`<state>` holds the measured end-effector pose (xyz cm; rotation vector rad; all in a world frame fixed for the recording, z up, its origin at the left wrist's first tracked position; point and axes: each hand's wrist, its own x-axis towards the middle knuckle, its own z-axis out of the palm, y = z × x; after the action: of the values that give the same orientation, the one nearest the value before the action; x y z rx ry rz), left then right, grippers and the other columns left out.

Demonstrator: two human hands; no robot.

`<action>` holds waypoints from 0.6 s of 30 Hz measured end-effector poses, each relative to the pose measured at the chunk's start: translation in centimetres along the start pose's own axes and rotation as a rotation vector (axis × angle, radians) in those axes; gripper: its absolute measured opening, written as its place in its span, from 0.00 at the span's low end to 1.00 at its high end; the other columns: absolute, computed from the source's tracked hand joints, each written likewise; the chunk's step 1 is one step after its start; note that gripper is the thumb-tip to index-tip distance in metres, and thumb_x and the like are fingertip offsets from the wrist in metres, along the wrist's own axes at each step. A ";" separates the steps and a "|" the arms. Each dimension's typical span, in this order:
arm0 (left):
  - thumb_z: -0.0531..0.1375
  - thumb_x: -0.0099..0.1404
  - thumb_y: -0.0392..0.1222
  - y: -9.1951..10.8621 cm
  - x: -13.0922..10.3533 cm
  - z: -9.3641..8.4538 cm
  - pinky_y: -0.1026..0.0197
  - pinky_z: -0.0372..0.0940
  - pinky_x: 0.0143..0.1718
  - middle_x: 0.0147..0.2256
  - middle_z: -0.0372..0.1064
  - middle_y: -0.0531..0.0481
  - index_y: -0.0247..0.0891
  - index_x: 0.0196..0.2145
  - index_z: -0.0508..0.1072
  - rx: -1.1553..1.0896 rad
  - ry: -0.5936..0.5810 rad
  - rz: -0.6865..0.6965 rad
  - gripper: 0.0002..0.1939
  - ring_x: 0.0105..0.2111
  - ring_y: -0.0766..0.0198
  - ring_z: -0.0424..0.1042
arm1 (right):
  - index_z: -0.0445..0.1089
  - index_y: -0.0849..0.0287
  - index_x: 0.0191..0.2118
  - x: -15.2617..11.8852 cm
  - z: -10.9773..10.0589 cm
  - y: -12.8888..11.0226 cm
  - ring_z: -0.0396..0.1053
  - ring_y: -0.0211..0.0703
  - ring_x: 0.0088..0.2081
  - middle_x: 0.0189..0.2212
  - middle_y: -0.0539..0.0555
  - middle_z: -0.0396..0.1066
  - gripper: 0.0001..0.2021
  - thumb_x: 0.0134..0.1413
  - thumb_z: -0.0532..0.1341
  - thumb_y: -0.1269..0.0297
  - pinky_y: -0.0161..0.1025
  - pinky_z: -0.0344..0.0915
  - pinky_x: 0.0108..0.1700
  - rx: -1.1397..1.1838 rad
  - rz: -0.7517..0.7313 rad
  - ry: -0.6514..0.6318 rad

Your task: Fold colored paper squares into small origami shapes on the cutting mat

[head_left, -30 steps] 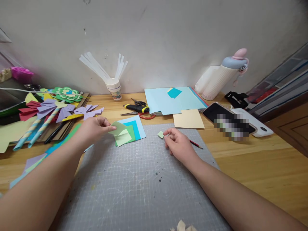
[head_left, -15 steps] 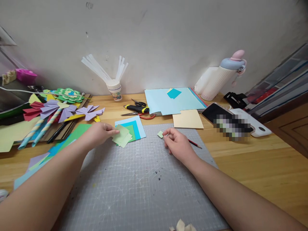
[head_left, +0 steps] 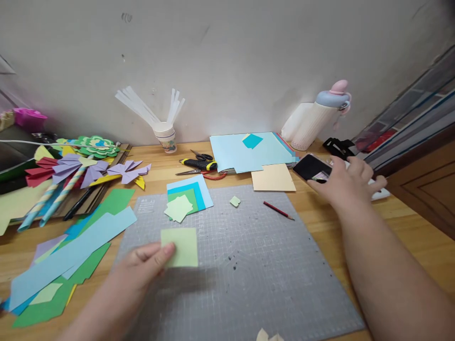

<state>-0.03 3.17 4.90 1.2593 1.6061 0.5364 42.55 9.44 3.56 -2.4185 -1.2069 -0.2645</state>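
My left hand point(head_left: 147, 265) pinches a pale green paper square point(head_left: 185, 247) by its left edge, above the grey cutting mat point(head_left: 270, 265). Over the phone point(head_left: 308, 167) at the right, my right hand point(head_left: 350, 184) is spread with its fingers apart; whether it touches the phone is unclear. Behind the held square, pale green pieces point(head_left: 178, 208) lie on a stack of green and blue squares point(head_left: 206, 194). A small pale green piece point(head_left: 235, 201) rests on the mat, left of a dark red pencil point(head_left: 278, 210).
Scissors point(head_left: 202, 155), a yellow-black cutter point(head_left: 199, 164) and a paper cup of white strips point(head_left: 166, 138) stand or lie behind the mat. Light blue sheets point(head_left: 231, 147) and a pale bottle point(head_left: 316, 121) are at the back. Paper strips point(head_left: 71, 258) and paper flowers point(head_left: 130, 171) are at the left.
My left hand has moved nearer with one green square, away from the stack. My right hand has let go of the small green piece and moved right over the phone.
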 end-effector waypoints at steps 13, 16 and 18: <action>0.62 0.56 0.62 -2.2 1.1 1.8 0.62 0.54 0.28 0.22 0.59 0.54 0.40 0.21 0.71 -0.409 -0.268 -0.106 0.22 0.25 0.63 0.54 | 0.58 0.56 0.59 0.5 3.0 3.6 0.61 0.67 0.54 0.54 0.73 0.65 0.33 0.48 0.65 0.52 0.58 0.48 0.46 -0.285 0.029 -0.007; 0.62 0.58 0.60 -2.8 1.2 1.7 0.63 0.54 0.29 0.22 0.59 0.54 0.39 0.21 0.71 -0.459 -0.318 -0.119 0.21 0.25 0.63 0.54 | 0.58 0.56 0.58 0.6 3.1 3.7 0.62 0.67 0.52 0.53 0.72 0.66 0.33 0.48 0.64 0.50 0.55 0.52 0.44 -0.319 0.025 -0.020; 0.61 0.59 0.59 -3.1 1.2 1.6 0.63 0.54 0.29 0.22 0.59 0.54 0.39 0.22 0.71 -0.466 -0.328 -0.119 0.21 0.26 0.63 0.54 | 0.57 0.56 0.59 0.5 3.2 3.7 0.62 0.67 0.53 0.54 0.71 0.65 0.34 0.47 0.64 0.49 0.56 0.53 0.44 -0.343 0.031 -0.025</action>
<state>-0.04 2.78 1.28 0.8452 1.1845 0.5563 45.73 9.29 -0.15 -2.7355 -1.2170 -0.4668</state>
